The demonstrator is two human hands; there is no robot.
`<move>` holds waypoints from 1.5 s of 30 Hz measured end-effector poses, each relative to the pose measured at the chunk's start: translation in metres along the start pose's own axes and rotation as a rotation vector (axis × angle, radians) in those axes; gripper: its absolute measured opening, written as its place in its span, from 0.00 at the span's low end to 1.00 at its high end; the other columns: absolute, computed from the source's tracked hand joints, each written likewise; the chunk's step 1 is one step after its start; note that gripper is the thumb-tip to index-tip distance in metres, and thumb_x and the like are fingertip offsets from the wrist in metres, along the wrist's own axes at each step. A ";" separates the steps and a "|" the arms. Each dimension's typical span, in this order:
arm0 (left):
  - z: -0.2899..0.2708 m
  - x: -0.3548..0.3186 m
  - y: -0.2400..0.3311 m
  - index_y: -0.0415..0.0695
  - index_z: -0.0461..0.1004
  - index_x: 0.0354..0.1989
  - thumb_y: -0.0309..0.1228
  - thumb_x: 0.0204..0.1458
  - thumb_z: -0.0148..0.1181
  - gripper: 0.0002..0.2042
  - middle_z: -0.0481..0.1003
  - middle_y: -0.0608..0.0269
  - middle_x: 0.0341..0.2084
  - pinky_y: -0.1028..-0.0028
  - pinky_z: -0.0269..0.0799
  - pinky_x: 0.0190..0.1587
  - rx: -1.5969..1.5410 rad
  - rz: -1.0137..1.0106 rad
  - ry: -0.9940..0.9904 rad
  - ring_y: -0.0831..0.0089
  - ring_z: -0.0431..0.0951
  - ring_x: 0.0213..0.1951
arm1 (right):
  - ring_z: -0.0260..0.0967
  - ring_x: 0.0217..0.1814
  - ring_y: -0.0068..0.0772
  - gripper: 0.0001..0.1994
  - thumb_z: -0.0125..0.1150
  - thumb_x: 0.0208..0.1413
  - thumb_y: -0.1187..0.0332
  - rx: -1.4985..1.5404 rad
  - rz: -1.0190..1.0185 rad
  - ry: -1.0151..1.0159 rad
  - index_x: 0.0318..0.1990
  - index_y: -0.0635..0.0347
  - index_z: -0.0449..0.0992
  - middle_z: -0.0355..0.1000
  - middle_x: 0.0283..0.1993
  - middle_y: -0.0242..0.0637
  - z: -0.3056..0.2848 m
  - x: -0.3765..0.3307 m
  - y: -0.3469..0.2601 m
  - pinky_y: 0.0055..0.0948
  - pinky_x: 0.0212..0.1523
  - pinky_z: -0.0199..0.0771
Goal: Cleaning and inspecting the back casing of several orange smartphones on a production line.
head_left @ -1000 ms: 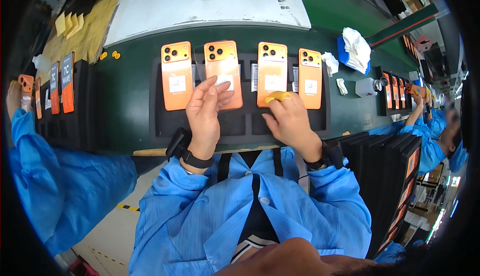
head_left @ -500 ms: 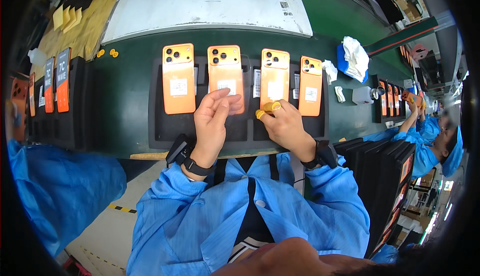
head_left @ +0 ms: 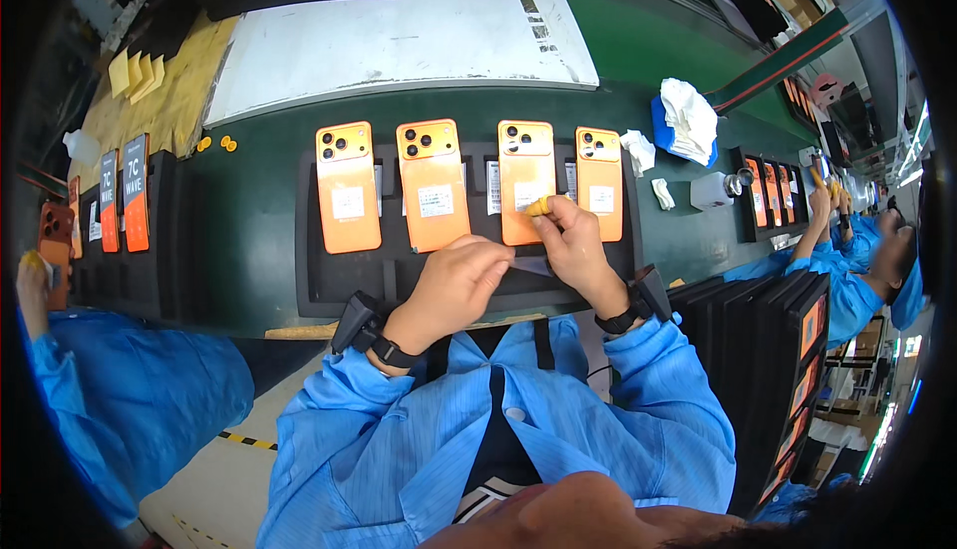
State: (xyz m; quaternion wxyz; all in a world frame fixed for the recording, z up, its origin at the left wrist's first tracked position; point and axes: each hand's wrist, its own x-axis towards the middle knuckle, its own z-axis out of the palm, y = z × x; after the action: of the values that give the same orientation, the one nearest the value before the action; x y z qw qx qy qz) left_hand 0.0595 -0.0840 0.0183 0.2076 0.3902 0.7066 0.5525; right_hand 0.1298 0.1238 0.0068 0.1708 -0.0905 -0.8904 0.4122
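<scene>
Several orange phones, among them a far-left one (head_left: 348, 220), a second (head_left: 435, 225), a third (head_left: 526, 165) and a right one (head_left: 600, 170), lie back up in a black foam tray (head_left: 344, 295). Each has a white label and a camera block. My left hand (head_left: 454, 285) is closed in a pinch below the second phone, on a thin clear film (head_left: 532, 266) that stretches toward my right hand. Yellow finger cots (head_left: 539, 206) cover fingertips of my right hand (head_left: 580, 250), which is closed over the third phone's lower edge; what it grips is hidden.
Left of me stands another black tray (head_left: 164, 250) with phones, beside a co-worker's hand (head_left: 35, 290). Beyond my tray are a white board (head_left: 399, 46), a blue box of white wipes (head_left: 686, 121) and a clear bottle (head_left: 710, 190). Stacked black trays (head_left: 738, 350) rise at my right.
My left hand has moved down and right, away from the second phone, its fingers now pinched. The clear film shows between my hands. My right hand has lifted slightly relative to the phones.
</scene>
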 end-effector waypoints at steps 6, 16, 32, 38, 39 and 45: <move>0.021 0.008 -0.010 0.36 0.75 0.42 0.25 0.54 0.54 0.09 0.74 0.47 0.58 0.53 0.67 0.63 0.723 0.323 -0.106 0.54 0.70 0.64 | 0.74 0.32 0.52 0.04 0.59 0.58 0.76 0.056 0.072 -0.107 0.39 0.65 0.73 0.73 0.31 0.53 -0.007 0.008 0.008 0.37 0.32 0.72; 0.025 0.014 -0.005 0.36 0.74 0.41 0.24 0.55 0.51 0.09 0.75 0.49 0.57 0.53 0.70 0.60 0.623 0.265 -0.098 0.54 0.72 0.63 | 0.78 0.43 0.30 0.08 0.49 0.68 0.79 0.390 -0.386 0.853 0.47 0.68 0.75 0.79 0.44 0.43 -0.144 0.093 -0.061 0.29 0.48 0.79; -0.016 -0.005 -0.016 0.37 0.70 0.51 0.38 0.69 0.52 0.15 0.75 0.59 0.43 0.74 0.74 0.49 -0.847 -0.184 0.298 0.72 0.78 0.44 | 0.61 0.66 0.59 0.14 0.63 0.53 0.70 -0.010 -0.573 -0.185 0.45 0.66 0.69 0.68 0.55 0.58 0.049 -0.015 -0.070 0.60 0.68 0.55; -0.037 -0.023 -0.016 0.37 0.70 0.52 0.35 0.68 0.52 0.14 0.76 0.58 0.44 0.73 0.76 0.51 -0.879 -0.186 0.416 0.71 0.79 0.46 | 0.66 0.56 0.58 0.21 0.62 0.53 0.71 0.319 -0.436 -0.225 0.54 0.66 0.67 0.69 0.50 0.54 0.049 -0.008 -0.093 0.52 0.56 0.66; -0.048 -0.028 -0.030 0.36 0.68 0.57 0.34 0.68 0.50 0.16 0.76 0.54 0.48 0.70 0.75 0.54 -0.862 -0.214 0.436 0.69 0.79 0.50 | 0.67 0.51 0.58 0.23 0.62 0.52 0.72 0.331 -0.522 -0.145 0.57 0.66 0.66 0.70 0.45 0.51 0.054 -0.005 -0.093 0.49 0.52 0.69; -0.077 -0.039 -0.031 0.35 0.66 0.62 0.34 0.68 0.51 0.19 0.72 0.46 0.59 0.63 0.72 0.57 -0.731 -0.105 0.829 0.58 0.77 0.55 | 0.69 0.51 0.51 0.21 0.63 0.49 0.70 -0.203 -0.641 -0.006 0.52 0.64 0.73 0.73 0.48 0.48 0.078 0.014 -0.075 0.46 0.54 0.66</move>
State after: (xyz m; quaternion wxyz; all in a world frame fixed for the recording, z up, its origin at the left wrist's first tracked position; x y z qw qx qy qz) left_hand 0.0174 -0.1641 0.0069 0.0613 0.0072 0.5098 0.8581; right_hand 0.0864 0.0248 0.0208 0.2790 0.1789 -0.9106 0.2470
